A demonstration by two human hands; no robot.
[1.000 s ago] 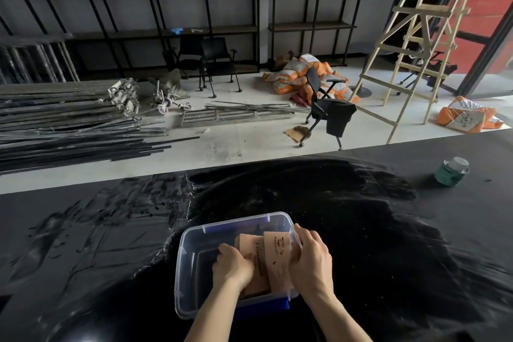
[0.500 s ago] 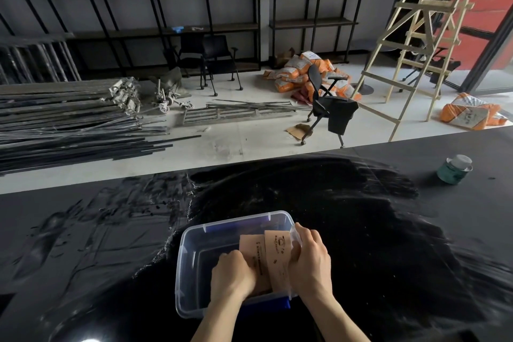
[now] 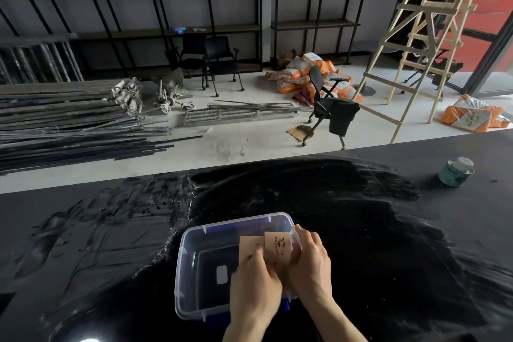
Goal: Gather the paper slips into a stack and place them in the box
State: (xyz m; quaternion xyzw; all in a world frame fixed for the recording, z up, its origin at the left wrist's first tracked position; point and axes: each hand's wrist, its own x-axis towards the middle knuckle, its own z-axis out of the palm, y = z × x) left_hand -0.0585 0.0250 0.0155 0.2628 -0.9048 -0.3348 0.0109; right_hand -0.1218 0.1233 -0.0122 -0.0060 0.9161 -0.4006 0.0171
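Observation:
A clear plastic box (image 3: 194, 233) with blue clips sits on the black table near the front edge. Tan paper slips (image 3: 277, 246) with dark print stand as a bundle inside the box's right half. My left hand (image 3: 254, 283) presses on the slips from the left and my right hand (image 3: 309, 264) cups them from the right, against the box's right wall. The lower part of the slips is hidden by both hands. The left half of the box shows only a small white label on its floor.
A green jar (image 3: 455, 172) with a white lid stands on the table (image 3: 388, 230) at the far right. Beyond the table's far edge lie metal rods (image 3: 69, 125), chairs (image 3: 330, 108), orange sacks and a wooden ladder (image 3: 416, 44).
Both hands stay on the slips in the box. The left hand has shifted slightly rightward, closer to the right hand, and the slips are squeezed tighter together.

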